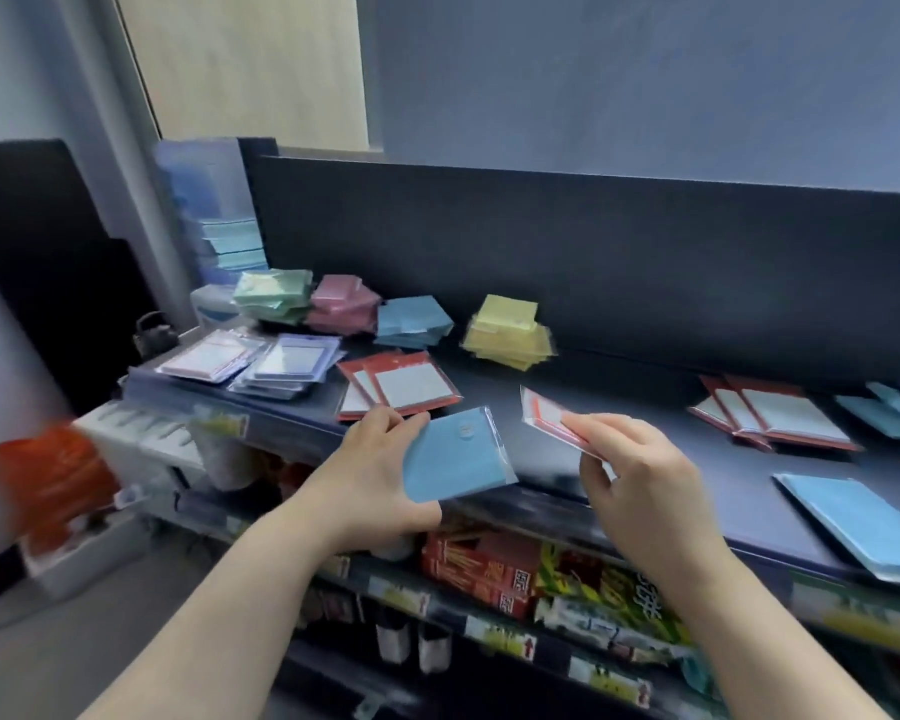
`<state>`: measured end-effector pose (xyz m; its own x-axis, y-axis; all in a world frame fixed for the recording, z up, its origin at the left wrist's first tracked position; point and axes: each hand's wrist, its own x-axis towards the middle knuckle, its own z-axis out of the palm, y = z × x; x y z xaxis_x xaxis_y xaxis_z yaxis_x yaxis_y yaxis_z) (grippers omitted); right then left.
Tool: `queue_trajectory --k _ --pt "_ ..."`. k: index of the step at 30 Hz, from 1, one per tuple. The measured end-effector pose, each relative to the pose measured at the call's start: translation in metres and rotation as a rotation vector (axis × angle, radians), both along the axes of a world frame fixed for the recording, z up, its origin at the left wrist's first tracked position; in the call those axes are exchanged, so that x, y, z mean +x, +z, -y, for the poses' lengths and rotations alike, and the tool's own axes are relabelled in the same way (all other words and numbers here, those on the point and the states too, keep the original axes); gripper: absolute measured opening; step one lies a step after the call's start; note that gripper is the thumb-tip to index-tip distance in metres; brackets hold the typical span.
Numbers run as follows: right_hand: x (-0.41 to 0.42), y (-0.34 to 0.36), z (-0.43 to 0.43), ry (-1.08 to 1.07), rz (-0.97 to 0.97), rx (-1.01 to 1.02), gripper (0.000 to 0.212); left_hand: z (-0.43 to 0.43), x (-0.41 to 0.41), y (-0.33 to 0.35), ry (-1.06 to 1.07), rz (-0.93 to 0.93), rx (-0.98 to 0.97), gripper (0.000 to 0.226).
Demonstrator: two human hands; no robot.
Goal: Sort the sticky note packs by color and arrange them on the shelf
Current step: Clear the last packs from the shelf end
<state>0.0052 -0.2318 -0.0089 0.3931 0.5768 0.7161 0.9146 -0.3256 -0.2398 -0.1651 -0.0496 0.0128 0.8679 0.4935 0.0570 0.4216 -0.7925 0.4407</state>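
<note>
- A blue pack [458,454] is gripped by the left hand [380,470] above the shelf [645,423] front edge.
- A red-bordered pack [557,420] is pinched by the right hand [640,485].
- Green [273,296], pink [341,304], blue [411,322] and yellow [507,332] stacks are ranged along the back panel.

No text can be read with certainty. The red boxes [481,571] bear square QR-style codes and the green packets [619,589] beside them a large white character, both blurred, while the price tags [499,640] on the shelf rail [551,659] show red upward arrows. The round seal on the blue pack [453,459] and the face of the red-edged pack [546,420] are equally illegible.
</note>
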Motion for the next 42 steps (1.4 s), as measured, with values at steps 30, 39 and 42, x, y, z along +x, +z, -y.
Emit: queue_trajectory --k 30,39,42 --pt "-0.143 0.001 -0.435 0.245 0.124 -0.273 0.033 -0.361 -0.196 -0.025 0.405 0.056 -0.025 0.101" --pt "-0.152 0.006 -0.448 0.179 -0.035 -0.767 0.050 -0.376 -0.193 -0.025 0.431 0.068 0.000 0.096" --pt "-0.143 0.014 -0.429 0.151 -0.073 -0.720 0.054 -0.372 -0.170 -0.022 0.367 0.074 -0.009 0.098"
